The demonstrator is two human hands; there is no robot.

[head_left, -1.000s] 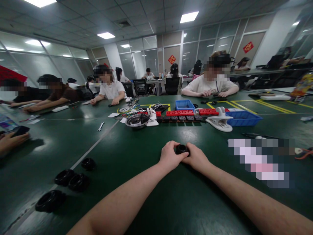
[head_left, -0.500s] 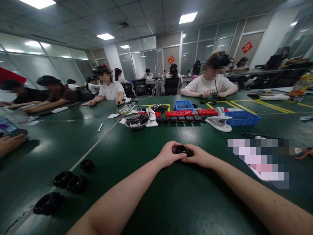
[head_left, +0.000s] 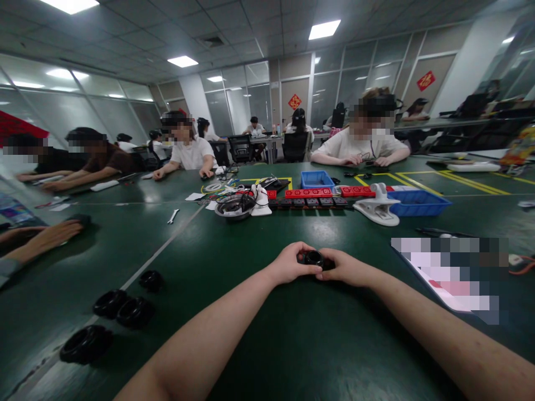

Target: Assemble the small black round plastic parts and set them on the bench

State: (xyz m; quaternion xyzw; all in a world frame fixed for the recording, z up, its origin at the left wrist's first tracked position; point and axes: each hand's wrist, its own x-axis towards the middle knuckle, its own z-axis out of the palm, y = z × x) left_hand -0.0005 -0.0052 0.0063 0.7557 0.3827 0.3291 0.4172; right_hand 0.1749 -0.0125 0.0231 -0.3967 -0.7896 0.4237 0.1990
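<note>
Head view, from the left: a co-worker's hand (head_left: pixel 54 236) rests at a dark object (head_left: pixel 82 220) on the green table (head_left: pixel 200 262). Nearer, four black rings (head_left: pixel 136 312) lie grouped around a pale seam, two of them close together. A wrench (head_left: pixel 173 216) lies farther back, then a bowl (head_left: pixel 234 215) of wires. At the middle, the person's left hand (head_left: pixel 293 264) curls its fingers and thumb around the left side of another black ring (head_left: pixel 314 263), which sits between both hands, its opening upward; whether it touches the table I cannot tell. The right hand (head_left: pixel 345 267) grips the opposite side, its far fingers partly hidden. Behind stands a blue basket (head_left: pixel 316 182); rightward come a white clip (head_left: pixel 378 207) and a blue tray (head_left: pixel 422 207).
</note>
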